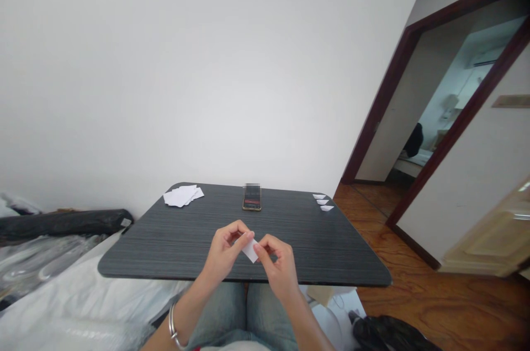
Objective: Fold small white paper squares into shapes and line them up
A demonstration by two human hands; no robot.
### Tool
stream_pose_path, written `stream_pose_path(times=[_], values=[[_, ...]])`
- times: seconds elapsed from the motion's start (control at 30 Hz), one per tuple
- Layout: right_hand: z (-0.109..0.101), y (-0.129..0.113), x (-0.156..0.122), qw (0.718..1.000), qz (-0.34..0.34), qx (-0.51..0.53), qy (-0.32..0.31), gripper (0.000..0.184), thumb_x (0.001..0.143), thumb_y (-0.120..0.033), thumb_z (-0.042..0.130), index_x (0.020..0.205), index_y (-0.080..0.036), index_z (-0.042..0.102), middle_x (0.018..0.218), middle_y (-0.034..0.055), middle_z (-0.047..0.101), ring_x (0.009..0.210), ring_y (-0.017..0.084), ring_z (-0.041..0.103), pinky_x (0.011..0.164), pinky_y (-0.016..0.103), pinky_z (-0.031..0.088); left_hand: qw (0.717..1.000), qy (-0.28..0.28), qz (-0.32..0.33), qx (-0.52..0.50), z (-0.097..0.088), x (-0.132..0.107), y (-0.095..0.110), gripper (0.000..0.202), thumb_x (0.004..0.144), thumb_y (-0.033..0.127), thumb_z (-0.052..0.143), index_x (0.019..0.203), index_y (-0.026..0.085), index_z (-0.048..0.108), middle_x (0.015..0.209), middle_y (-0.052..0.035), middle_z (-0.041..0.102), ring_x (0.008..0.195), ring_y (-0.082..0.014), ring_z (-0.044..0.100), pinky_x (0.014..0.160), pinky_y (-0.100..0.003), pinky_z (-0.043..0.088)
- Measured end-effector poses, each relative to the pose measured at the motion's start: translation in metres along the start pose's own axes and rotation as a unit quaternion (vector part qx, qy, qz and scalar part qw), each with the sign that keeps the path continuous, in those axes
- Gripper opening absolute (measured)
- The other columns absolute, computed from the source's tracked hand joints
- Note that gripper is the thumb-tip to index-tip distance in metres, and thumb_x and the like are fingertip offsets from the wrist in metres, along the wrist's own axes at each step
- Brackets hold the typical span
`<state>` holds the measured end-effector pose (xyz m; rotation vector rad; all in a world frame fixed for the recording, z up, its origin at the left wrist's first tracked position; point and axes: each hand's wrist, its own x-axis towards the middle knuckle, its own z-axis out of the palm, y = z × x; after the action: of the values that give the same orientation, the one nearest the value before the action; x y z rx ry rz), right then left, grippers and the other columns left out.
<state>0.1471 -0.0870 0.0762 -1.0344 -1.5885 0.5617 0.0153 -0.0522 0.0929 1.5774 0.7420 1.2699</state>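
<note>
A small folded piece of white paper (250,251) is held up between my two hands over the near part of the dark table. My left hand (227,249) pinches its upper left side between thumb and fingers. On the other side, my right hand (278,262) grips its right edge with the thumb on top. At the table's far left lies a loose stack of white paper sheets (181,196). Three small folded white papers (323,202) sit in a column near the far right corner.
A phone (252,197) lies at the back middle of the dark wood-grain table (174,246), close to the white wall (248,64). Plastic-wrapped items (62,262) are piled left of the table. A dark bag (389,333) rests on the floor at right, short of a doorway.
</note>
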Motion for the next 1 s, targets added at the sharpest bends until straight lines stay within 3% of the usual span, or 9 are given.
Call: stream_pose_path(times=[0.43,0.63,0.77,0.83,1.0], values=[[0.002,0.004,-0.001,0.999,-0.019,0.019,0.038,0.029,0.082,-0.026,0.044,0.054,-0.017,0.046,0.051,-0.0021,0.046,0.05,0.011,0.045,0.05,0.022,0.033,0.997,0.066,-0.015,0.024,0.001,-0.002,0.001,0.028,0.075,0.033,0.053,0.061,0.01,0.06,0.053,0.0,0.054,0.051,-0.0097,0.045,0.05,-0.019,0.034],[0.001,0.006,-0.002,0.999,-0.003,0.031,0.039,0.03,0.081,-0.028,0.045,0.053,-0.017,0.044,0.05,-0.0029,0.043,0.048,0.01,0.043,0.049,0.022,0.032,0.995,0.093,-0.011,0.031,0.0,-0.003,0.001,0.027,0.074,0.033,0.054,0.059,0.011,0.06,0.05,0.0012,0.053,0.049,-0.0091,0.044,0.048,-0.018,0.033],[0.001,0.012,-0.001,0.99,0.046,0.111,0.073,0.028,0.079,-0.031,0.049,0.055,-0.017,0.045,0.048,-0.004,0.042,0.046,0.009,0.041,0.045,0.02,0.031,0.989,0.143,0.008,0.023,-0.008,-0.002,-0.001,0.025,0.075,0.031,0.054,0.061,0.012,0.061,0.056,-0.0003,0.058,0.053,-0.0097,0.048,0.051,-0.019,0.036],[0.001,0.015,0.001,0.98,0.069,0.168,0.082,0.028,0.077,-0.034,0.052,0.056,-0.017,0.045,0.047,-0.0045,0.043,0.044,0.008,0.041,0.042,0.019,0.031,0.991,0.135,0.007,0.013,-0.011,-0.002,-0.002,0.022,0.075,0.03,0.054,0.065,0.012,0.061,0.061,-0.0015,0.06,0.056,-0.0102,0.05,0.053,-0.019,0.037],[0.001,0.019,0.004,0.954,0.119,0.26,0.095,0.025,0.073,-0.035,0.058,0.06,-0.017,0.047,0.045,-0.0034,0.052,0.041,0.009,0.049,0.038,0.018,0.032,0.998,0.054,-0.003,-0.03,-0.009,-0.004,-0.006,0.019,0.071,0.025,0.06,0.087,0.014,0.059,0.068,-0.0022,0.062,0.062,-0.0122,0.055,0.055,-0.02,0.041]])
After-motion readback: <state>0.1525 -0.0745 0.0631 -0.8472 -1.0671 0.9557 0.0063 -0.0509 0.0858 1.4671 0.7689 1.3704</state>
